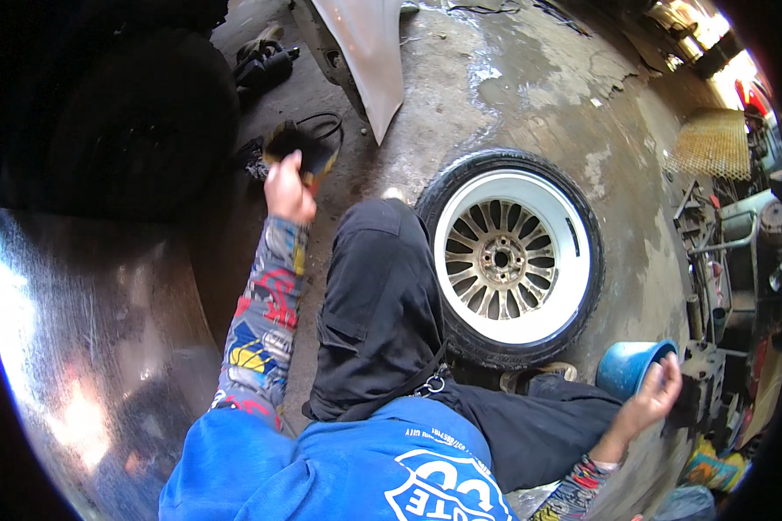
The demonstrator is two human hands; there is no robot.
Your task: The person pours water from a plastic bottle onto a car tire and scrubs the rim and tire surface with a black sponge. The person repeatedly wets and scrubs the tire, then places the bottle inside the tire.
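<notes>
At ten o'clock in the view, the left hand (291, 193) meets a dark, yellow-edged object (311, 154), too blurred to identify; I cannot tell whether its fingers grip it. At four o'clock, the right hand (654, 395) has its fingers extended, slightly spread, by a blue plastic tub (619, 369). The tyred multi-spoke wheel (502, 278) lies flat at three o'clock.

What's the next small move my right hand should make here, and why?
Probably close your right hand on the rim of the round blue plastic bucket: it appears loosely open beside that rim, with nothing visibly held, while your left hand is occupied with a blurred, dark, yellow-edged object.
</notes>
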